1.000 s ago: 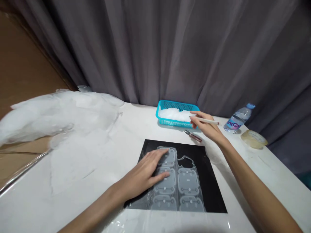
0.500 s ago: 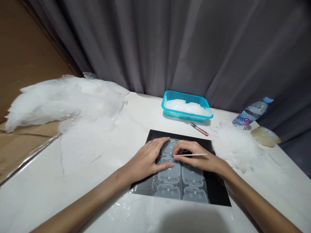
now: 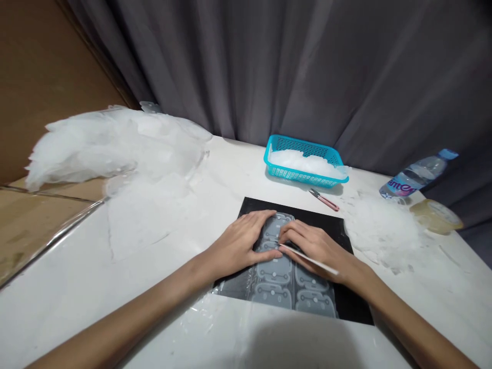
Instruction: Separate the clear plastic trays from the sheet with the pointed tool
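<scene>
Lying flat with the fingers spread, my left hand (image 3: 244, 241) presses on the left side of a translucent plastic sheet (image 3: 274, 269) with several moulded, rounded shapes. This sheet rests on a black rectangular mat (image 3: 353, 302). My right hand (image 3: 313, 246), fingers pinched, grips a thin white stick (image 3: 313, 262) whose near end slants toward the wrist. Its tip points down at the sheet, close to my left thumb; the exact tip is too small to make out. My right hand covers part of the sheet's right column of shapes.
Behind the mat are pink-handled thread snips (image 3: 324, 200) and a blue basket (image 3: 307, 177) with white film pieces. Crumpled white film (image 3: 115, 143) is heaped at left, more scraps (image 3: 384, 230) at right. A water bottle (image 3: 418, 177) and tape roll (image 3: 436, 215) stand far right.
The stick has tilted, its free end swinging down toward my right wrist. My left hand stays flat on the sheet. The whole view has shifted slightly.
</scene>
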`<act>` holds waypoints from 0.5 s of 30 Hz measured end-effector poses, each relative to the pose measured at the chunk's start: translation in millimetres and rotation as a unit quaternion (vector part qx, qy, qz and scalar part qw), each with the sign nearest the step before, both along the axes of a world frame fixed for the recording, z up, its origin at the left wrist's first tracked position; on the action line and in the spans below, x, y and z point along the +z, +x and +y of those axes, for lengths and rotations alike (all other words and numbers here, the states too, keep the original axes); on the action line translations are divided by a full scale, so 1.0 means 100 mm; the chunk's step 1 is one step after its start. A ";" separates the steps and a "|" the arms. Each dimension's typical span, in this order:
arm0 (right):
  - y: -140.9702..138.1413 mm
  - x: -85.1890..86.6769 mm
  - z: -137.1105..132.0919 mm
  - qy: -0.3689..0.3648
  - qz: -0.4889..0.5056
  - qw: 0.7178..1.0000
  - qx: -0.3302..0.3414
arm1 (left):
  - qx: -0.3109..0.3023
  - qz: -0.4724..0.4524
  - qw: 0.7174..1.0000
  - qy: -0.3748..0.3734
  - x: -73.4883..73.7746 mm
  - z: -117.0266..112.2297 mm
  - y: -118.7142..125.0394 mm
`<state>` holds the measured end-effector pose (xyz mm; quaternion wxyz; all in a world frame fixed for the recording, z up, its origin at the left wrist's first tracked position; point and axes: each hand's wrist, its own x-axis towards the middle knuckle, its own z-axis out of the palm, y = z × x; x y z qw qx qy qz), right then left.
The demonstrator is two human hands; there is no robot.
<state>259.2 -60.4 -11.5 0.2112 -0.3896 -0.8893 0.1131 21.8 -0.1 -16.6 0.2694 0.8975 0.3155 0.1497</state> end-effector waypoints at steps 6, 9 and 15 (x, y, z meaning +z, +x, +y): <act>0.01 -0.19 -0.08 0.075 -0.084 0.994 0.002 | -0.009 0.008 1.000 0.018 -0.02 0.00 0.00; 0.06 -0.15 -0.09 0.053 -0.103 0.993 0.009 | -0.007 0.022 1.000 0.019 -0.02 0.01 0.01; 0.08 -0.21 -0.07 0.090 -0.117 0.989 0.014 | -0.015 0.031 0.999 0.025 0.00 0.00 0.00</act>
